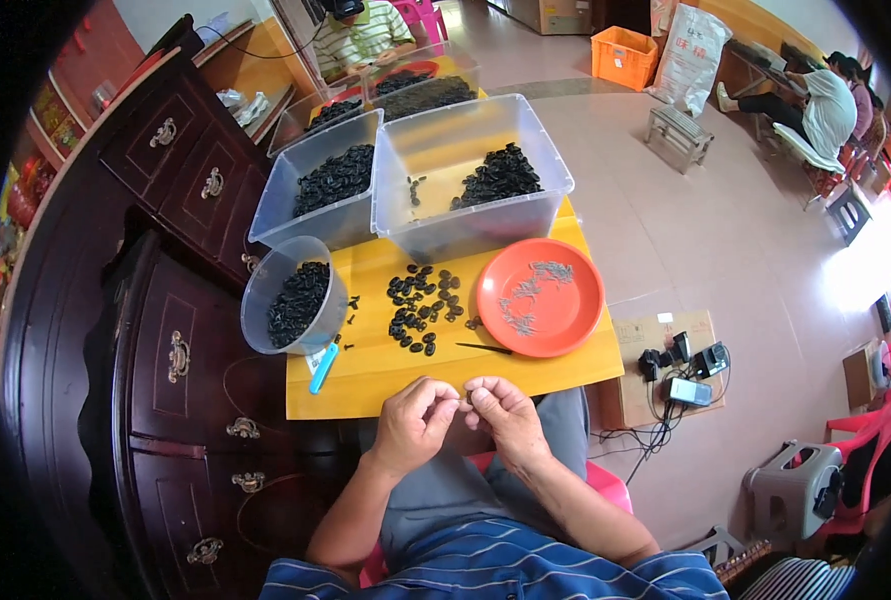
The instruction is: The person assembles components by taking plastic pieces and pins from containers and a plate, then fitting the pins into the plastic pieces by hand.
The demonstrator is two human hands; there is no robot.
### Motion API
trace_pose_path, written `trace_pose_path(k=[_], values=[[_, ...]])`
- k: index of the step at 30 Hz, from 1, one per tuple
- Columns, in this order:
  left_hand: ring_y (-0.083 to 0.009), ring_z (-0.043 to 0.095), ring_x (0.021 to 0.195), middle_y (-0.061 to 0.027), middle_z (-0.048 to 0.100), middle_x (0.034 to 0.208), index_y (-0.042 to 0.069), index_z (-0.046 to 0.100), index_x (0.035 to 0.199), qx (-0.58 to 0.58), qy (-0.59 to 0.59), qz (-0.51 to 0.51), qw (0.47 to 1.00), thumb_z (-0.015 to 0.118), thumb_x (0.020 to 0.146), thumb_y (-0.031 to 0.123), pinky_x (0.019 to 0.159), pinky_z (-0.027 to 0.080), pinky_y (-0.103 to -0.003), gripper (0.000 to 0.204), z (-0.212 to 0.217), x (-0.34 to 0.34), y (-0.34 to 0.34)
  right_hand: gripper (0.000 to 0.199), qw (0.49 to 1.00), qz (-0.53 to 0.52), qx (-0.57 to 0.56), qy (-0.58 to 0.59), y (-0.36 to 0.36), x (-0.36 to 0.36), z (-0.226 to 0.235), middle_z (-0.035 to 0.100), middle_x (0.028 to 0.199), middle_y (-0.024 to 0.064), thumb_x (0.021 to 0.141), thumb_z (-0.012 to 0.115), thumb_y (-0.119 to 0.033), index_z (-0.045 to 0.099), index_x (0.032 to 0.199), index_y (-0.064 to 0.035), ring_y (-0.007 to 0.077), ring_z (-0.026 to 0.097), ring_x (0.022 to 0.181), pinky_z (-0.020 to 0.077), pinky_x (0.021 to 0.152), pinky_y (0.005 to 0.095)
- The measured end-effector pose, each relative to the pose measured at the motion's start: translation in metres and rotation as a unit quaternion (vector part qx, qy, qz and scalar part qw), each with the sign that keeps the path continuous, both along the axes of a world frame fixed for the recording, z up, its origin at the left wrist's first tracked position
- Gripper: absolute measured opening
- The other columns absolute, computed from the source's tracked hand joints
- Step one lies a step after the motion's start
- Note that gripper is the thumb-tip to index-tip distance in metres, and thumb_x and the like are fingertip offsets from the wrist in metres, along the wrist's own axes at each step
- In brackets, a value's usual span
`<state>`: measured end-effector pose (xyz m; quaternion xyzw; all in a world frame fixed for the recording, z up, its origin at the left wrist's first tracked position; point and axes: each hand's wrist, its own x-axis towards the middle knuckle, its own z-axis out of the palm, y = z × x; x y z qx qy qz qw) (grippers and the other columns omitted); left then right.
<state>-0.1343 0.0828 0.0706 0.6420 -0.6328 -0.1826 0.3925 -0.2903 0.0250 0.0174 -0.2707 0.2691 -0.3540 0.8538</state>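
Observation:
At the near edge of the yellow table (385,398), my left hand (415,422) and my right hand (510,424) meet fingertip to fingertip. Both are closed in a pinch; whatever sits between the fingertips is too small and covered to name. Just beyond them lie several small black oval parts (429,337) in a loose group. To their right is an orange-red round plate (560,325) with small silvery pin-like pieces (550,272) on it. A thin black stick-shaped tool (483,347) lies by the plate. Further left rests a teal-handled cutter (322,369).
A round clear tub (255,325) of black parts stands at the table's left. Behind are two clear bins (485,232) (345,232) with more. Dark wooden drawers (165,330) line the left. On the right, a cardboard box (630,385) carries cables and devices. Across the table sits another person (360,45).

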Motion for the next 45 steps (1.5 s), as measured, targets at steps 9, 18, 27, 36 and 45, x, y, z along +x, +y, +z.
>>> trace_pose_path(k=[9, 18, 27, 36, 45], values=[[-0.0181, 0.068, 0.073, -0.0105, 0.066, 0.084, 0.000, 0.063, 0.096, 0.013, 0.007, 0.007, 1.000, 0.063, 0.096, 0.007, 0.064, 0.054, -0.030, 0.007, 0.001, 0.002, -0.002, 0.017, 0.996, -0.032, -0.083, 0.028, -0.001, 0.002, -0.006, 0.069, 0.093, 0.0005, 0.099, 0.064, -0.006, 0.063, 0.116, -0.0031, 0.0060, 0.061, 0.078, 0.0498, 0.071, 0.0200], [-0.0284, 0.068, 0.075, -0.0142, 0.066, 0.084, 0.001, 0.061, 0.096, 0.028, 0.065, 0.026, 0.997, 0.064, 0.093, 0.003, 0.066, 0.052, -0.037, 0.005, 0.002, -0.003, -0.001, 0.020, 0.994, -0.035, -0.091, 0.054, 0.002, 0.003, -0.001, 0.070, 0.093, 0.0012, 0.097, 0.064, -0.002, 0.064, 0.117, -0.0011, 0.0066, 0.064, 0.081, 0.0518, 0.075, 0.0206], [-0.0297, 0.068, 0.075, -0.0144, 0.066, 0.084, 0.001, 0.061, 0.096, 0.032, 0.047, 0.021, 0.998, 0.065, 0.093, 0.003, 0.067, 0.053, -0.037, 0.005, 0.000, -0.001, 0.000, 0.019, 0.992, -0.018, -0.102, 0.071, 0.003, 0.000, 0.000, 0.068, 0.092, 0.0001, 0.096, 0.063, 0.001, 0.063, 0.115, 0.0001, 0.0046, 0.061, 0.080, 0.0502, 0.074, 0.0193], [-0.0308, 0.067, 0.075, -0.0146, 0.066, 0.084, 0.001, 0.061, 0.096, 0.030, 0.046, 0.018, 0.998, 0.065, 0.092, 0.002, 0.067, 0.053, -0.038, 0.006, 0.000, -0.003, -0.004, 0.018, 0.990, -0.027, -0.119, 0.070, 0.003, 0.002, -0.003, 0.065, 0.084, -0.0008, 0.099, 0.063, -0.006, 0.061, 0.116, -0.0014, 0.0019, 0.055, 0.064, 0.0434, 0.054, 0.0179], [-0.0327, 0.067, 0.076, -0.0144, 0.065, 0.083, 0.002, 0.062, 0.094, 0.058, 0.006, 0.012, 0.998, 0.066, 0.090, 0.004, 0.067, 0.052, -0.040, 0.006, 0.003, -0.002, -0.005, 0.014, 0.983, -0.043, -0.157, 0.085, 0.004, 0.005, -0.010, 0.066, 0.083, -0.0012, 0.097, 0.064, -0.004, 0.064, 0.112, -0.0013, 0.0018, 0.055, 0.062, 0.0441, 0.052, 0.0186]])
